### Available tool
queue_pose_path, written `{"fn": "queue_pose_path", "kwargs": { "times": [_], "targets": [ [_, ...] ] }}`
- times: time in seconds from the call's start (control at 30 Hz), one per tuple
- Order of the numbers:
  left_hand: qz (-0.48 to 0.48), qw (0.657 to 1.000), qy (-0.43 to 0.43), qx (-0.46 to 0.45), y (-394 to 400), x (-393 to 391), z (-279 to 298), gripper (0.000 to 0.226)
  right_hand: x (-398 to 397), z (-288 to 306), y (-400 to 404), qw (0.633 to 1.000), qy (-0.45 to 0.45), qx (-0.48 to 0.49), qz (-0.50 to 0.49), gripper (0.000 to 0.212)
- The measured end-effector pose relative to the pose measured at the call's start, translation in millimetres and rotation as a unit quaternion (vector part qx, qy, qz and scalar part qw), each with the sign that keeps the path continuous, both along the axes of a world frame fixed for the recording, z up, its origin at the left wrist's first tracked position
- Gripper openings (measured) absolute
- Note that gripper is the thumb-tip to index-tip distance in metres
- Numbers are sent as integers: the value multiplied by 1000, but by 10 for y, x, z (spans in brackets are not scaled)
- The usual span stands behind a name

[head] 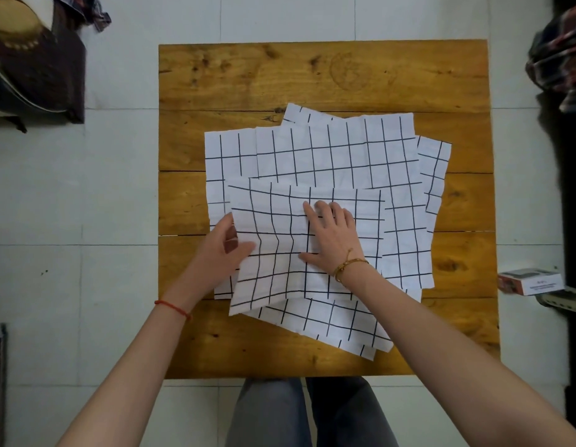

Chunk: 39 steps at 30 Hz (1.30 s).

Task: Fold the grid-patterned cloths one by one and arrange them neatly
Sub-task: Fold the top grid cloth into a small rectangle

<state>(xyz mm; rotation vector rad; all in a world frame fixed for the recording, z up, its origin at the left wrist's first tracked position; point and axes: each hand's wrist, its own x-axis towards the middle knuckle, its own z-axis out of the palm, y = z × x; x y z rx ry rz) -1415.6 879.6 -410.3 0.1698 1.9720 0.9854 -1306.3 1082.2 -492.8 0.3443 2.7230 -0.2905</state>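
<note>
On the table [215,91], left grip [228,243] pinches top cloth [280,227]; right hand [332,233] flat, wide.

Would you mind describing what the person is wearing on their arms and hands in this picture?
Both forearms are bare, with no sleeves in view. The left hand has a thin red string bracelet around its wrist. The right hand has a slim gold-coloured bracelet at its wrist, with a short strand trailing from it. No rings or gloves are visible.

White fabric cloths [341,156] are showing a black grid pattern; the knotted wooden table [280,79] is showing amber-brown planks.
</note>
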Motion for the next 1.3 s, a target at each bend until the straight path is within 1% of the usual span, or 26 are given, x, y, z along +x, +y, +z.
{"fn": "queue_pose_path", "kwargs": {
  "times": [0.07,0.17,0.23,0.3,0.33,0.4,0.47,0.53,0.57,0.6,0.63,0.67,0.7,0.73,0.77,0.8,0.87,0.9,0.97,1.07,1.13,1.23,1.3],
  "targets": [
    [-34,999,-4,16,100,61,131,47,-23,-17,-50,1000,6,0,8,105],
    [-78,997,14,11,339,196,205,72,-49,-54,-90,1000,8,13,20,106],
    [-99,994,36,13,477,276,209,76,-44,-83,-92,999,25,20,27,104],
    [-104,993,48,38,628,359,222,78,-38,-31,-74,998,49,15,42,91],
    [-112,991,55,52,689,396,211,79,-29,-9,-64,998,35,19,58,82],
    [-122,988,63,72,819,468,195,80,-11,-32,-33,991,-52,55,110,72],
    [-127,987,70,72,931,529,132,80,36,-123,28,977,-115,107,145,71],
    [-129,987,64,74,1021,602,62,81,91,-145,105,977,-118,116,136,72],
    [-127,987,57,76,1057,631,25,82,128,-99,148,988,-84,83,99,73],
    [-125,988,50,76,1090,658,-22,82,174,-61,210,998,-31,31,38,71],
    [-123,989,45,73,1124,682,-66,82,219,13,277,999,38,-25,-29,63],
    [-121,989,41,74,1157,707,-111,82,280,51,350,989,111,-46,-89,51],
    [-117,989,34,78,1186,735,-154,83,356,76,425,976,154,-46,-149,39],
    [-112,990,22,86,1212,764,-195,83,429,78,496,962,172,-54,-206,33],
    [-107,990,7,92,1237,793,-232,84,492,76,555,943,175,-85,-269,32],
    [-104,990,-11,95,1259,817,-264,86,538,69,593,918,171,-133,-333,32],
    [-106,990,-31,85,1280,856,-324,88,578,93,640,853,165,-236,-436,35],
    [-112,990,-26,76,1272,871,-352,87,584,95,653,839,159,-257,-453,38],
    [-134,989,32,48,1210,878,-403,79,574,71,660,840,130,-267,-454,40],
    [-146,969,198,-15,1011,802,-509,59,526,13,668,854,100,-244,-449,33],
    [-145,947,282,-51,890,699,-580,56,505,-10,666,857,91,-225,-454,32],
    [-208,917,317,-123,782,555,-665,65,504,-4,635,856,90,-210,-463,31],
    [-256,896,329,-156,739,490,-699,70,517,-12,613,865,93,-203,-450,29]
  ]
}}
